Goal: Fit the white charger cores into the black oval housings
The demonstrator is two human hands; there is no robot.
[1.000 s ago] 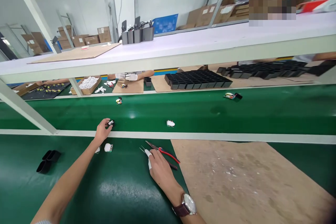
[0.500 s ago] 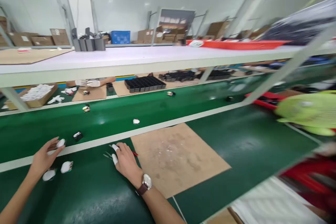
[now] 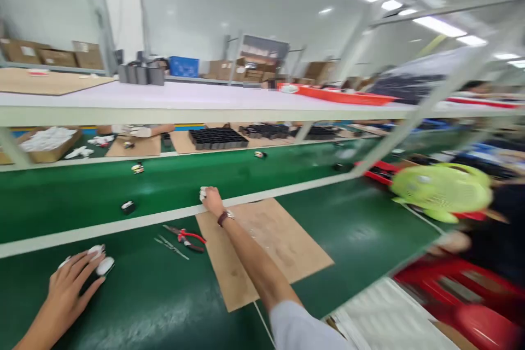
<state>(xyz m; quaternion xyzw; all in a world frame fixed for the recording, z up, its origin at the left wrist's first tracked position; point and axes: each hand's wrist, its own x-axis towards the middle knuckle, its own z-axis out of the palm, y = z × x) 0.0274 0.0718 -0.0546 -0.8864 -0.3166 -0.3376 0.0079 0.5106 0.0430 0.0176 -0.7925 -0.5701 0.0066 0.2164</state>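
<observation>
My left hand (image 3: 76,279) lies low over the green bench (image 3: 135,306), fingers stretched out and apart. Around its fingertips are small white round-topped pieces (image 3: 105,266), partly covered by the fingers. My right hand (image 3: 213,200) reaches to the near edge of the green belt (image 3: 176,186), fingers pressed together. White finger covers show at its tips; whatever is pinched there is hidden. Between the hands lie red-handled pliers (image 3: 187,239) and metal tweezers (image 3: 171,247). A brown board (image 3: 283,240) lies under my right forearm.
On the belt sit a small black piece (image 3: 128,207) and small electronic parts (image 3: 138,168). A shelf (image 3: 229,115) spans above it. A green fan (image 3: 443,188) and red tray (image 3: 381,173) stand right. Across the belt are a black grid tray (image 3: 219,138) and another person's gloved hands (image 3: 139,131).
My right hand has left the tweezers and pliers and reached forward to where a white piece lay on the belt. My left hand has brought its white piece down beside the others and spread its fingers.
</observation>
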